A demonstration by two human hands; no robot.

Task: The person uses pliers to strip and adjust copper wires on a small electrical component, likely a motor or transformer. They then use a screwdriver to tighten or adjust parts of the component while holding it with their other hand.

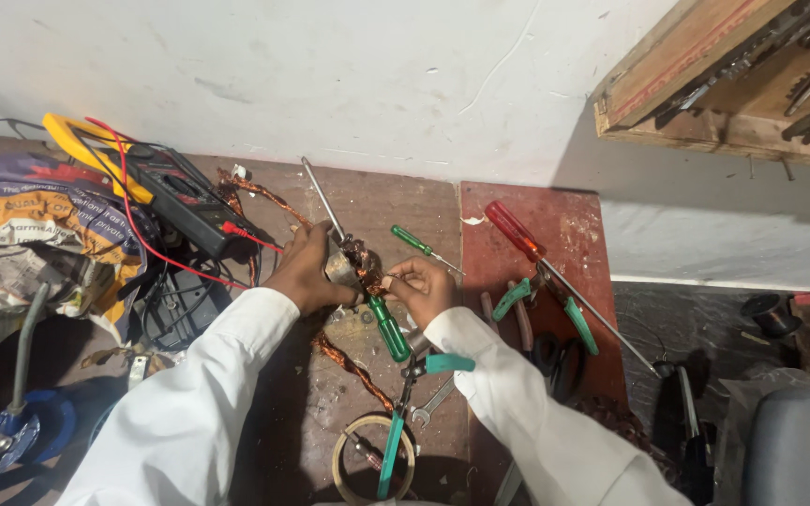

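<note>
Left hand (307,267) clamped round small copper-wound motor part (353,260) above tabletop (405,201), right hand (421,286) pinching its copper wire just beside it, green-handled screwdriver (388,328) lying under both, red-handled screwdriver (516,230) well right, clamp meter (157,187) left.

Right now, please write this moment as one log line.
left hand: holds copper-wound motor part | right hand: pinches its copper wire | green-handled screwdriver: lies under hands | red-handled screwdriver: on bench, right
</note>
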